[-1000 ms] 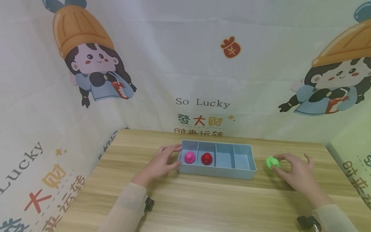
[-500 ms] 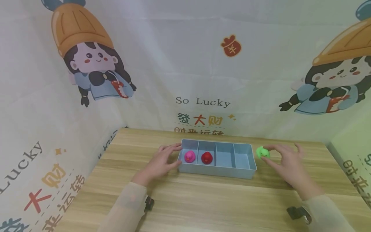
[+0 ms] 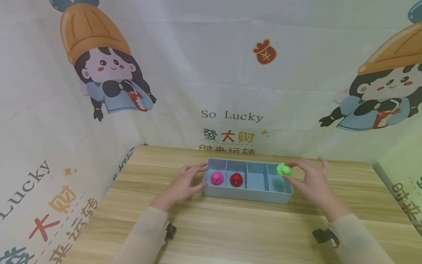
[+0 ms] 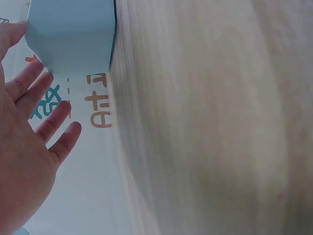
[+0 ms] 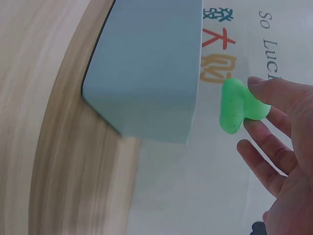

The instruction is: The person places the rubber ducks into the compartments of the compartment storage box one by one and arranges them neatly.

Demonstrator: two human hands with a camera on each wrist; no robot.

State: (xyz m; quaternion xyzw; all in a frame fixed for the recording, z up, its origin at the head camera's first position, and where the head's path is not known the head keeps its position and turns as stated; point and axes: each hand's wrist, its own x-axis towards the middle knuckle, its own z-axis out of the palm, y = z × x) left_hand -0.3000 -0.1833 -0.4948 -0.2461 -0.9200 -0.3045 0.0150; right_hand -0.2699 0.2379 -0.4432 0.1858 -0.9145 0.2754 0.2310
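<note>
A light green rubber duck (image 3: pixel 284 169) is pinched between the thumb and fingers of my right hand (image 3: pixel 311 179). In the head view it overlaps the rightmost compartment of a blue-grey divided box (image 3: pixel 248 195). The right wrist view shows the green duck (image 5: pixel 239 105) above the level of the box's rim. My left hand (image 3: pixel 179 185) touches the left end of the box with fingers spread and mostly straight. From the left wrist, those fingertips (image 4: pixel 45 77) lie right at the box's end wall. A pink duck (image 3: pixel 216 178) sits in the leftmost compartment, a red duck (image 3: pixel 236 179) in the one beside it.
The box stands toward the back of a wood-grain table (image 3: pixel 230 227). Behind and beside the table hangs a pale cloth (image 3: pixel 204 66) printed with cartoon figures and lettering. A dark wrist device (image 3: pixel 170 231) shows at the left sleeve.
My right hand has carried the green duck leftward and up, from the table right of the box to over its right end. My left hand, the box and the other ducks stay put.
</note>
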